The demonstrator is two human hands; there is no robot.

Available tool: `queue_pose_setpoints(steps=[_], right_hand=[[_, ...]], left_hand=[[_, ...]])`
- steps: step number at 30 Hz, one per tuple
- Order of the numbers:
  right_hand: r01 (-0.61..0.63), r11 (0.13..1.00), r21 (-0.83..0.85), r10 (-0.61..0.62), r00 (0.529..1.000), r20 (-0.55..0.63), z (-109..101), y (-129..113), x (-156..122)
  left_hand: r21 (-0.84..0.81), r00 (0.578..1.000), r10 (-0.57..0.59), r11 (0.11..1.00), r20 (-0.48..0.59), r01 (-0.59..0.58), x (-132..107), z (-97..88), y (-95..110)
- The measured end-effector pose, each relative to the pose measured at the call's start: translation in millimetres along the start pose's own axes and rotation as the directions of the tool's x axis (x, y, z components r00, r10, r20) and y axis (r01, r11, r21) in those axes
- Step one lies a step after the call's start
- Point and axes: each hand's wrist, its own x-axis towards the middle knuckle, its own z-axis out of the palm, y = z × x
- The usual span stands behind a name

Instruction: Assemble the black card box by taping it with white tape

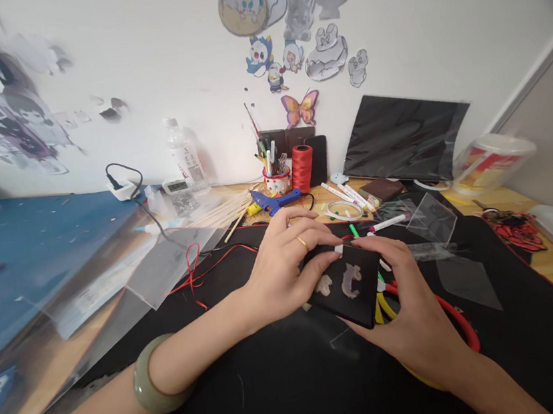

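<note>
While the right hand clamps a black panel lower right of frame centre, I see the left hand pinching its upper edge.

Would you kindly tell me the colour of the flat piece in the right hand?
Black; the flat piece shows in the head view.

The left forearm is slanting inward from about 8 o'clock, and the left hand is lying near 6 o'clock, its fingers arching toward 3 o'clock. The left thumb is stretching beneath them, its tip resting close to theirs. The right forearm is slanting inward from between 4 and 5 o'clock; the right hand is holding a curved grip, opening toward 9 o'clock.
</note>
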Motion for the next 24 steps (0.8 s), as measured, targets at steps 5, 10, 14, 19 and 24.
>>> queue_pose_setpoints(steps=[5,10,14,19,24], right_hand=[[0.008,1.0,-0.011,-0.008,1.0,-0.004,1.2,0.4,0.8],[-0.016,1.0,-0.01,0.016,1.0,-0.004,1.5,-0.4,0.8],[-0.007,1.0,-0.003,0.007,1.0,-0.001,1.2,-0.8,-0.2],[-0.012,1.0,-0.002,0.012,1.0,0.008,1.4,-1.0,0.6],[-0.026,1.0,-0.01,0.026,1.0,-0.004,1.8,0.0,0.6]], left_hand=[[0.012,1.0,0.01,1.0,-0.002,-0.01,0.1,1.0,-0.4],[0.055,1.0,0.031,0.998,-0.001,-0.031,-2.2,2.5,-1.5],[0.114,0.998,0.052,0.992,-0.02,-0.049,-4.2,3.3,-2.9],[0.137,0.996,0.079,0.988,-0.035,-0.074,-2.1,2.0,-5.0],[0.162,0.994,0.109,0.981,-0.012,-0.106,-0.4,-0.5,-5.3]])
